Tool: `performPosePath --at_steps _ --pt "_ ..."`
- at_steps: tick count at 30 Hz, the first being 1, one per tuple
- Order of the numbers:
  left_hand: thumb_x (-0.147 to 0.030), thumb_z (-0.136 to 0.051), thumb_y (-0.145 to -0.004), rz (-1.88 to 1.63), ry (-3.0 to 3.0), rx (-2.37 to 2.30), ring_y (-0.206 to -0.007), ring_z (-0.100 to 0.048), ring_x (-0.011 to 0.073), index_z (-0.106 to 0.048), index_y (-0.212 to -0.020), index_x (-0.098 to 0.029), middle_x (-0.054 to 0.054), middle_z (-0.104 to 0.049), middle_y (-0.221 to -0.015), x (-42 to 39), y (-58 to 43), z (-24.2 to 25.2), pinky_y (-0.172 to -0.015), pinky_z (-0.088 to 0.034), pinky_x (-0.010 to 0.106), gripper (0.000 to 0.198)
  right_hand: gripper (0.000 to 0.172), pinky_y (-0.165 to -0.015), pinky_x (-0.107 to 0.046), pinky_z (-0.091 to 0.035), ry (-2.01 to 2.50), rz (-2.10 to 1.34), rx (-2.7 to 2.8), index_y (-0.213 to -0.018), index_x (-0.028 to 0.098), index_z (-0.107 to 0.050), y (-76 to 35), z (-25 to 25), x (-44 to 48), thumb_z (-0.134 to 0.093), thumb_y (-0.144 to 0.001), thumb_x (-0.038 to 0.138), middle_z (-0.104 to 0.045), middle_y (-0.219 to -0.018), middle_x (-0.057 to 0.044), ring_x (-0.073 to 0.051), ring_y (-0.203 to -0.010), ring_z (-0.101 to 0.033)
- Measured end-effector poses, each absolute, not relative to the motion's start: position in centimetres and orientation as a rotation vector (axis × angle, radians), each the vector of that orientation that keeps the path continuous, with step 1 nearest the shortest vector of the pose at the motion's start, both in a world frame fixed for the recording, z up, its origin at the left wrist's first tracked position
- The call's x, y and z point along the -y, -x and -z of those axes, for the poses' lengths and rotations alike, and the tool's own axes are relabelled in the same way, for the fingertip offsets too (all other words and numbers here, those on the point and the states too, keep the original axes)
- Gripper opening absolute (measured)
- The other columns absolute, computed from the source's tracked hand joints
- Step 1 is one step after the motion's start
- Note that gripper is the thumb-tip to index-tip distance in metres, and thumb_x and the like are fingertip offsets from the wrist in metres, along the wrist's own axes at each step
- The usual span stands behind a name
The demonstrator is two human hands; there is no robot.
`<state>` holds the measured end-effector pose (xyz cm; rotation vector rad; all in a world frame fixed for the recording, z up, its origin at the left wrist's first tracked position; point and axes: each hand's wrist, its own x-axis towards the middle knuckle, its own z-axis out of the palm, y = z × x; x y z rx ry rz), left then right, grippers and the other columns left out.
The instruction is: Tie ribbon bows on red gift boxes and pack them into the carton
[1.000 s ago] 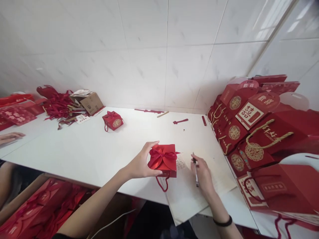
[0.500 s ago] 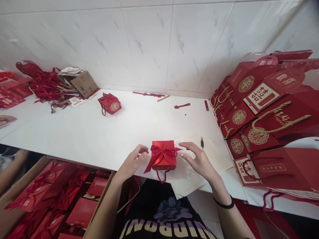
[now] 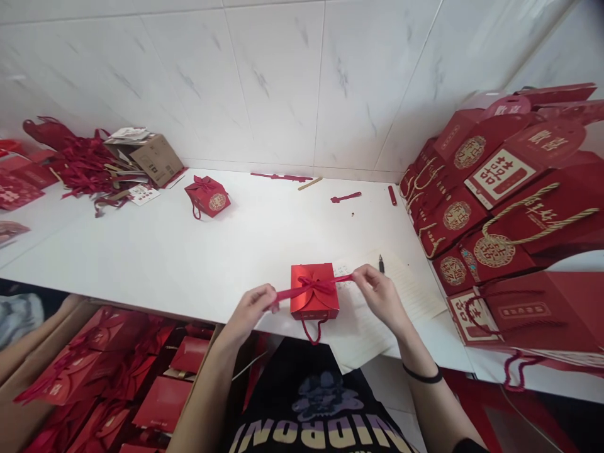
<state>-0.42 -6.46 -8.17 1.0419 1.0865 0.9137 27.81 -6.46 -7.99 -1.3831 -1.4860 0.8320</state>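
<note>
The small red box (image 3: pixel 314 292) sits at the near edge of the white table (image 3: pixel 189 251), right in front of the person, its cord handle (image 3: pixel 313 330) dangling over the edge. Both hands are on the ribbon (image 3: pixel 314 285) across its lid. The left hand (image 3: pixel 252 308), just left of the box, pinches one end between thumb and fingertips. The right hand (image 3: pixel 380 296), just right of it, pinches the other end the same way, and the ribbon runs taut between them over the top. Under the box and the right hand lies a sheet of paper (image 3: pixel 372 330), with a pen (image 3: pixel 381 264) on its far part. Farther off to the left stands a second red box (image 3: pixel 207 196). A heap of red gift bags (image 3: pixel 500 220) fills the right side. Far left, a cardboard box (image 3: pixel 158 157) rests beside loose red ribbons (image 3: pixel 87 167).
</note>
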Motion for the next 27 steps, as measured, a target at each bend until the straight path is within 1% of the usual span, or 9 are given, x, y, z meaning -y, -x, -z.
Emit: performPosePath --at_steps 4,10,13,15,17,19,22,24,27 --pt "-0.029 -0.065 -0.062 -1.356 -0.482 -1.176 -0.052 -0.047 0.0096 -0.041 -0.052 -0.018 -0.007 -0.040 -0.047 5.5 3.8 8.8 -0.064 -0.047 0.026 0.028 0.033 -0.066 -0.032 -0.049 1.553 -0.622 1.014 -0.069 0.018 -0.056 -32.6 9.3 6.5 -0.057 -0.079 0.050 -0.060 -0.067 -0.003 -0.019 -0.066 -0.058" --pt "-0.028 -0.062 -0.064 -1.472 -0.345 -1.021 -0.082 -0.061 0.0164 -0.055 -0.062 -0.020 0.000 -0.066 -0.083 4.8 4.1 6.6 -0.073 -0.051 0.030 0.011 0.029 -0.079 -0.042 -0.052 1.184 -1.011 0.965 -0.068 0.019 -0.061 -33.5 7.3 7.0 -0.064 -0.074 0.047 -0.064 -0.074 -0.006 -0.027 -0.084 -0.064" --pt "-0.031 -0.061 -0.068 -1.518 -0.389 -0.827 -0.073 -0.060 0.0140 -0.054 -0.059 -0.019 -0.002 -0.061 -0.070 3.6 2.2 4.2 -0.071 -0.050 0.028 0.016 0.030 -0.086 -0.046 -0.050 1.002 -1.083 0.946 -0.060 0.021 -0.054 -31.2 4.2 6.2 -0.060 -0.079 0.044 -0.064 -0.074 -0.004 -0.027 -0.088 -0.064" --pt "-0.032 -0.060 -0.072 -1.497 -0.460 -0.704 -0.064 -0.056 0.0111 -0.053 -0.057 -0.019 -0.004 -0.054 -0.060 2.7 0.8 2.3 -0.067 -0.049 0.025 0.021 0.038 -0.088 -0.045 -0.050 0.920 -1.101 0.956 -0.054 0.021 -0.045 -29.6 2.0 5.1 -0.058 -0.081 0.044 -0.063 -0.071 -0.003 -0.025 -0.083 -0.065" --pt "-0.037 -0.057 -0.076 -1.454 -0.584 -0.642 -0.063 -0.055 0.0109 -0.056 -0.060 -0.019 -0.003 -0.055 -0.062 1.8 -0.6 0.4 -0.067 -0.048 0.025 0.024 0.040 -0.085 -0.043 -0.051 0.839 -1.116 0.981 -0.054 0.021 -0.045 -27.8 0.0 4.1 -0.058 -0.082 0.047 -0.062 -0.068 -0.003 -0.022 -0.075 -0.065" --pt "-0.043 -0.051 -0.079 -1.397 -0.772 -0.634 -0.071 -0.058 0.0142 -0.063 -0.070 -0.018 0.002 -0.062 -0.074 1.3 -2.0 -1.3 -0.072 -0.048 0.029 0.030 0.037 -0.083 -0.042 -0.052 0.768 -1.121 1.039 -0.062 0.021 -0.056 -25.9 -1.7 3.3 -0.057 -0.082 0.053 -0.064 -0.070 -0.003 -0.022 -0.073 -0.065" --pt "-0.048 -0.051 -0.080 -1.303 -1.096 -0.589 -0.092 -0.060 0.0225 -0.069 -0.093 -0.015 0.009 -0.067 -0.101 1.0 -3.6 -3.2 -0.084 -0.046 0.036 0.040 0.043 -0.085 -0.044 -0.051 0.682 -1.118 1.175 -0.083 0.021 -0.067 -23.4 -3.2 2.8 -0.050 -0.084 0.061 -0.069 -0.092 -0.008 -0.026 -0.091 -0.064" --pt "-0.046 -0.054 -0.080 -1.260 -1.254 -0.549 -0.104 -0.057 0.0254 -0.069 -0.102 -0.016 0.010 -0.065 -0.112 1.0 -4.2 -3.8 -0.091 -0.043 0.038 0.040 0.045 -0.090 -0.044 -0.049 0.623 -1.098 1.257 -0.094 0.021 -0.070 -22.2 -3.6 2.8 -0.049 -0.086 0.060 -0.066 -0.106 -0.009 -0.028 -0.104 -0.059" --pt "-0.044 -0.055 -0.082 -1.223 -1.364 -0.523 -0.110 -0.055 0.0270 -0.068 -0.108 -0.017 0.009 -0.064 -0.117 1.1 -4.6 -4.0 -0.098 -0.039 0.040 0.040 0.041 -0.094 -0.045 -0.046 0.557 -1.060 1.325 -0.102 0.023 -0.070 -21.4 -3.7 3.0 -0.049 -0.090 0.056 -0.064 -0.113 -0.007 -0.028 -0.110 -0.056"
